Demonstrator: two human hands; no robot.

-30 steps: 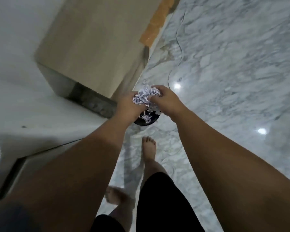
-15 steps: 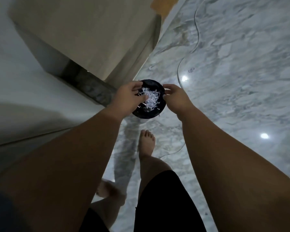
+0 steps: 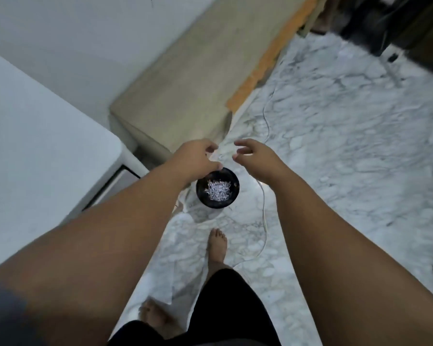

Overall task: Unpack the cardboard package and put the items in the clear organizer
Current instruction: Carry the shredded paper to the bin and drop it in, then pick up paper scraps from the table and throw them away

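Just above the frame's centre, the left hand (image 3: 198, 156) and right hand (image 3: 256, 158) are hovering empty, fingers loosely curled, over a small round black bin (image 3: 202, 194) holding white shredded paper (image 3: 219, 191), so packing filler is seemingly being discarded. Neither cardboard package nor clear organizer is showing; the next move is probably calling for finding them. The bin is standing on grey-veined white marble floor (image 3: 335, 146), below a beige padded block (image 3: 185, 83).

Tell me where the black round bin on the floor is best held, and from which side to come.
Take the black bin by its rim, on two opposite sides, coming straight down from above. It stands upright on the marble floor, mouth open upward, and the shredded paper lies low inside, so the rim looks free. The left hand and right hand hover empty above it.
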